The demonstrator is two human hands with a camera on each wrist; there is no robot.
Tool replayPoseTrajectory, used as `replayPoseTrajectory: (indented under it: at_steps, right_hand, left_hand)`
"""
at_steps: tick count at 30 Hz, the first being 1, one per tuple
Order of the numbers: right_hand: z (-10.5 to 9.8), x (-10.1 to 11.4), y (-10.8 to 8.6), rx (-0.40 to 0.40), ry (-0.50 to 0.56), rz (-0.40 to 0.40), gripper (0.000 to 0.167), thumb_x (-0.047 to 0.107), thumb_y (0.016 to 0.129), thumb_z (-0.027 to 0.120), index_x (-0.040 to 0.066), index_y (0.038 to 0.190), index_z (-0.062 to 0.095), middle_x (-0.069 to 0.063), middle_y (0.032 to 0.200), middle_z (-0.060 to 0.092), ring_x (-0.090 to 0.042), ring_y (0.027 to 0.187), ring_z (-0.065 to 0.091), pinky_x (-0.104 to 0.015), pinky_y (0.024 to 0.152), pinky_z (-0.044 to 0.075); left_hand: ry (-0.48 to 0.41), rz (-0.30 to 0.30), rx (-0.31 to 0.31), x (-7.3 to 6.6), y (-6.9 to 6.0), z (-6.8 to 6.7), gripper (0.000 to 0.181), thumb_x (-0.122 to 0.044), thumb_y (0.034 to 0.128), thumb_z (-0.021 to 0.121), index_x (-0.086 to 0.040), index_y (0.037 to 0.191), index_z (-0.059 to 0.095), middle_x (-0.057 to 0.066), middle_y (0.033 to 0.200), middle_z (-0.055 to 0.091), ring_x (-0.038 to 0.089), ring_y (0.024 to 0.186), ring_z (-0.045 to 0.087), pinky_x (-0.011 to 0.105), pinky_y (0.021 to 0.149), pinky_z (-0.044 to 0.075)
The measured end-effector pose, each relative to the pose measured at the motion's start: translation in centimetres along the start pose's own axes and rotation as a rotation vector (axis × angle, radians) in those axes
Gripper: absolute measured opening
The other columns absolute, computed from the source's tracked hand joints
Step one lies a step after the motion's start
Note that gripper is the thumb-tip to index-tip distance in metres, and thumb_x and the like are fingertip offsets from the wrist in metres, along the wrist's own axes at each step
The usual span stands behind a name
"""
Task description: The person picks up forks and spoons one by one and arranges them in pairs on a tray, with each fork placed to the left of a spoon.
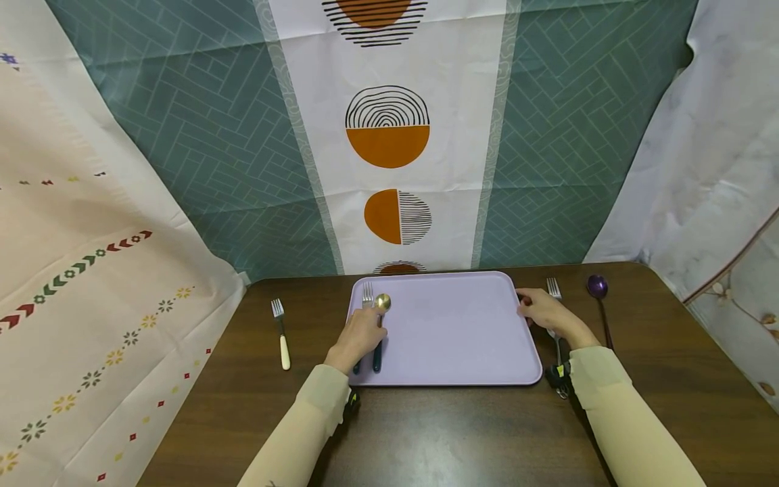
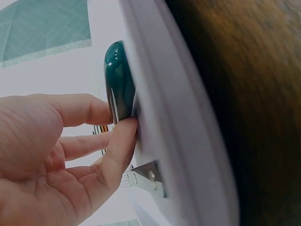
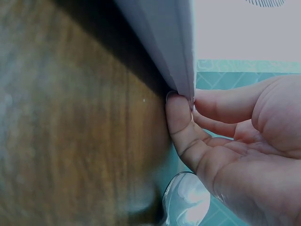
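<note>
The pale lilac tray (image 1: 456, 331) lies on the table. My left hand (image 1: 359, 335) is over its left side, thumb and finger pinching the neck of the gold-bowled spoon (image 1: 383, 302); its dark green handle (image 2: 118, 77) shows in the left wrist view. A fork (image 1: 368, 292) lies alongside, partly covered by that hand. At the tray's right edge, my right hand (image 1: 548, 314) grips the rim (image 3: 181, 56), with a fingertip at its underside. Just under and beyond the right hand is another fork (image 1: 553, 289), its middle partly hidden.
Left of the tray lies a small fork with a cream handle (image 1: 284, 353). A purple spoon (image 1: 598, 287) is on the right of the brown table (image 1: 450, 433). Patterned cloths (image 1: 231, 135) hang behind and on both sides.
</note>
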State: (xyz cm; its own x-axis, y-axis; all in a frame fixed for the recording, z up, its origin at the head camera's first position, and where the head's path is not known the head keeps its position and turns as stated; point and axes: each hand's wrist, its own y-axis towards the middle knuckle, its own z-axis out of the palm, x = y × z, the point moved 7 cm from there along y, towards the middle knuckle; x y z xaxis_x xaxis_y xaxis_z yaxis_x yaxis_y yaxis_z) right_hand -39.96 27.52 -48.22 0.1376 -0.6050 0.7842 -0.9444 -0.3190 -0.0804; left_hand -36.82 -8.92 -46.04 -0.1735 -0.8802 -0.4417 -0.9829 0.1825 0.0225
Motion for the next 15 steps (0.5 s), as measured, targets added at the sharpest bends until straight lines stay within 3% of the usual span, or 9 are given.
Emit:
replayPoseTrajectory:
  at_steps: [6,11,15]
  right_hand:
    - [0.05,0.21,-0.17,0.001,0.004,-0.001,0.055,-0.004,0.098,0.050,-0.027,0.145,0.032,-0.018,0.090,0.059,-0.022,0.074,0.060,-0.037,0.070,0.054]
    - [-0.01,0.21,-0.13,-0.001,-0.003,0.000,0.055,-0.005,0.098,0.050,-0.027,0.145,0.032,-0.018,0.090,0.058,-0.022,0.073,0.060,-0.036,0.069,0.053]
    - [-0.03,0.03,-0.05,0.000,-0.007,0.005,0.055,-0.005,0.098,0.049,-0.026,0.145,0.032,-0.017,0.090,0.058,-0.022,0.073,0.060,-0.034,0.068,0.053]
  left_hand:
    - [-0.006,-0.013,0.007,0.01,-0.13,-0.06,0.025,-0.002,0.0896,0.068,-0.001,0.114,0.071,0.001,0.065,0.046,0.017,0.058,0.050,0.029,0.051,0.041]
    - [0.003,-0.008,0.003,0.02,-0.12,-0.12,0.025,-0.002,0.0891,0.069,0.000,0.114,0.072,0.003,0.067,0.050,0.018,0.060,0.052,0.030,0.052,0.042]
    - [0.019,-0.002,0.003,0.11,-0.01,-0.03,0.016,-0.002,0.0889,0.068,-0.001,0.104,0.072,0.004,0.069,0.052,0.019,0.062,0.053,0.030,0.053,0.044]
